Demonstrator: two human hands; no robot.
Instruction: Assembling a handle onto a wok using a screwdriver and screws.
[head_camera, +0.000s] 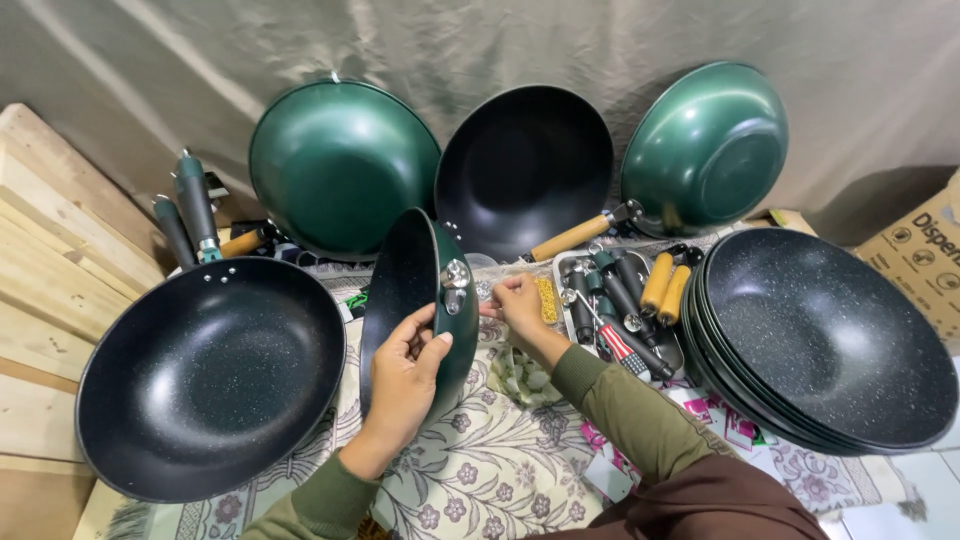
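Green pan (415, 300) upright on edge, gripped by left hand (405, 375), right hand (520, 303) pinching at its handle bracket (455, 283) just right of the rim

Three woks (523, 165) lean against the cloth backdrop; a stack of speckled pans (825, 335) sits right, wooden planks (50, 240) left.

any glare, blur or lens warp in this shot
Head view: sharp, no motion blur on the left hand or right hand. Soft highlights sheen on the leaning green pans, and the speckled black pan catches a faint reflection. Wide-angle warp bends the wooden planks and the stacked pans near the edges. Lighting is even, shadows mild.
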